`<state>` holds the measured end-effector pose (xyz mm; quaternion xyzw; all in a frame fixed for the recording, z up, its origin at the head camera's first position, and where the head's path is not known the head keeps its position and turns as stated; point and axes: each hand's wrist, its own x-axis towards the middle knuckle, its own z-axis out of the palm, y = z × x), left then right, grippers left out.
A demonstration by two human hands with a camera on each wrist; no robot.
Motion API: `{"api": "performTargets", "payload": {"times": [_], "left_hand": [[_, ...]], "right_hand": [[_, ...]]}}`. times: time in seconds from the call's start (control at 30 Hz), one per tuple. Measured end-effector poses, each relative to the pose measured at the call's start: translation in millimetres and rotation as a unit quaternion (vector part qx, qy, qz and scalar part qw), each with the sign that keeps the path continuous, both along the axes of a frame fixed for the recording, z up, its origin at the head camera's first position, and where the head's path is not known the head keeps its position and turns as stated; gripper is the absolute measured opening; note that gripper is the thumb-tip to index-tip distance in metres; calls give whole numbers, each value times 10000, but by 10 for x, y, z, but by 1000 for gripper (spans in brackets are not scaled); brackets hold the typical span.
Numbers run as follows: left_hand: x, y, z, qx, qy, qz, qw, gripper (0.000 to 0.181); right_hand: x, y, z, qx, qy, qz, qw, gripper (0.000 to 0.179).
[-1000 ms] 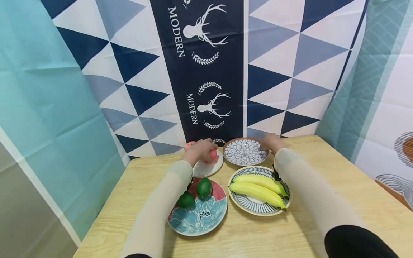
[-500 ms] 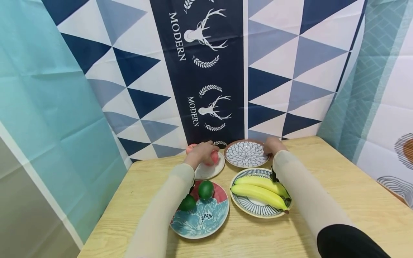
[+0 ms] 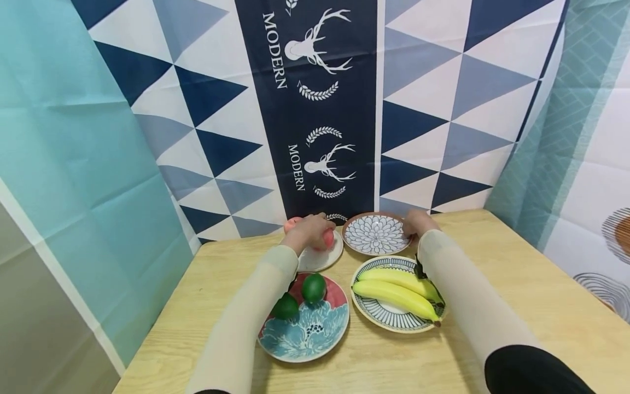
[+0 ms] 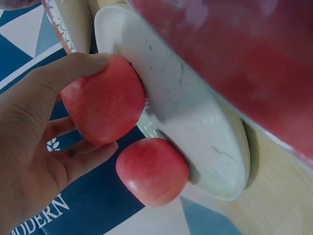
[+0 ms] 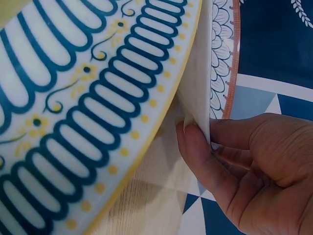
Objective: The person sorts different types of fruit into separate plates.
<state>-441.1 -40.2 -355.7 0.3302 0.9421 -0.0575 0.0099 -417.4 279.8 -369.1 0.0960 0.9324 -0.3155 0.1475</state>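
My left hand (image 3: 310, 232) grips a red apple (image 4: 105, 100) over the small white plate (image 4: 215, 166), thumb on one side and fingers on the other. A second apple (image 4: 152, 171) rests on that plate beside it. With my right hand (image 3: 419, 223) I pinch the rim of the brown-edged plate with a flower pattern (image 3: 376, 234), which holds nothing. In the right wrist view the thumb and fingers close on both faces of its edge. Two yellow bananas (image 3: 396, 298) lie on a blue-striped plate (image 3: 384, 323) under my right forearm.
Nearer me, a red and blue flowered plate (image 3: 300, 347) carries two dark green round fruits (image 3: 313, 288), one partly behind my left sleeve. The plates stand close together on a wooden table (image 3: 394, 361). A patterned cloth (image 3: 305, 109) hangs along its back edge.
The view has shifted slightly. Both hands stay where they were, the left on the apple and the right at the flower-patterned plate's rim.
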Motion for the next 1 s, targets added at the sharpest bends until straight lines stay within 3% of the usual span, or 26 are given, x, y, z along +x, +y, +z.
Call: {"api": "performTargets", "payload": {"times": [0.33,0.7,1.0], "left_hand": [[-18,29,109,-144,-2,0,9999,64],[-54,46,148,-245,32,-125,9996,68],[-53,181,356,-70,232,-355,9991,60]], "right_hand": [[-6,6,4,108,247,82,9996,17],[-21,-8,2,157,115,140,9997,16],[-49,12,-9,309,54,30,9995,16]]}}
